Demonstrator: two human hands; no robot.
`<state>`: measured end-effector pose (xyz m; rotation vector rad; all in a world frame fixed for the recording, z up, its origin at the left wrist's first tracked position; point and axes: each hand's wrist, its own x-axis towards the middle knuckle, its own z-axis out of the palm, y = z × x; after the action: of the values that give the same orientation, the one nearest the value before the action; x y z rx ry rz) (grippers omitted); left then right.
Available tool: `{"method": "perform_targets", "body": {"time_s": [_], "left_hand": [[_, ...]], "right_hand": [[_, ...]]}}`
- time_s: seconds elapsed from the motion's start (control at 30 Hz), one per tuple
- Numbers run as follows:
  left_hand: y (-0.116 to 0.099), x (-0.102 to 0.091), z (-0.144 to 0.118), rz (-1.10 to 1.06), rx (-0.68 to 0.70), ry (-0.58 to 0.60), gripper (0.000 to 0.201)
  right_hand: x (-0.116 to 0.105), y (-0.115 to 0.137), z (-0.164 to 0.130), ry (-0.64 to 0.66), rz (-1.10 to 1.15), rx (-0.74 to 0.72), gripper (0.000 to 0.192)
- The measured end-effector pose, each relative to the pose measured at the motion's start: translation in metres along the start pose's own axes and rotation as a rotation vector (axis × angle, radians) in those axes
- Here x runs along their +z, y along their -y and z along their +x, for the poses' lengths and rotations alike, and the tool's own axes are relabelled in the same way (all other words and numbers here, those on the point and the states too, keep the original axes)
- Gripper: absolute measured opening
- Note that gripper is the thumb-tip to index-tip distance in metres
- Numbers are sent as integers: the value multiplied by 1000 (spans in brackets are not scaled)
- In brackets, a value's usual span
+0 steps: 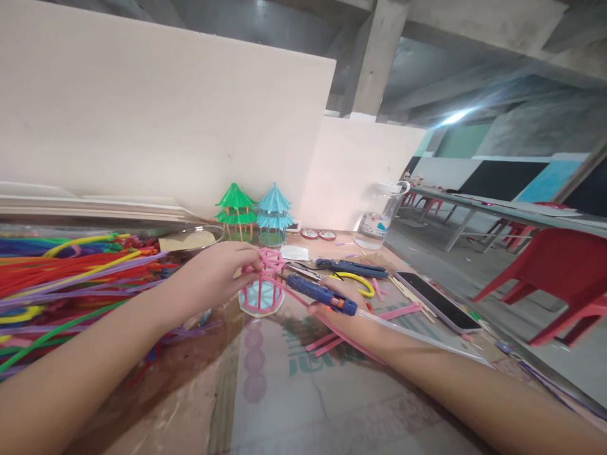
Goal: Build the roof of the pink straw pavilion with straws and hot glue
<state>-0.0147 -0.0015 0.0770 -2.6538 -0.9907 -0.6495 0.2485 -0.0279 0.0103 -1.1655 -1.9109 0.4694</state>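
Pink straw pavilion [262, 283] stood on the table [303, 392] at frame centre. Left hand [213, 278] fingers pinched its pink roof frame. Right hand [339, 309] clasped the blue glue gun [320, 294], nozzle touching the frame. Finished green [236, 208] and blue [274, 212] pavilions stood behind.

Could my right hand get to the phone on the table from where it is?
Probably yes: the phone lies flat, just right of the right hand, with only thin sticks between. But that hand already holds the blue glue gun.
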Motion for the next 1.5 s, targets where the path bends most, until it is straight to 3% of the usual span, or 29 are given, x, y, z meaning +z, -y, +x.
{"method": "perform_targets", "body": {"time_s": [0.83,1.03,1.5], "left_hand": [[-5,-5,2,-11,-57,52,19],[-4,-4,2,-6,-53,50,20],[-6,-5,3,-5,-51,47,17]], "right_hand": [[2,-8,4,5,2,-8,18],[1,-9,4,24,47,56,23],[-2,-1,3,15,66,-26,25]]}}
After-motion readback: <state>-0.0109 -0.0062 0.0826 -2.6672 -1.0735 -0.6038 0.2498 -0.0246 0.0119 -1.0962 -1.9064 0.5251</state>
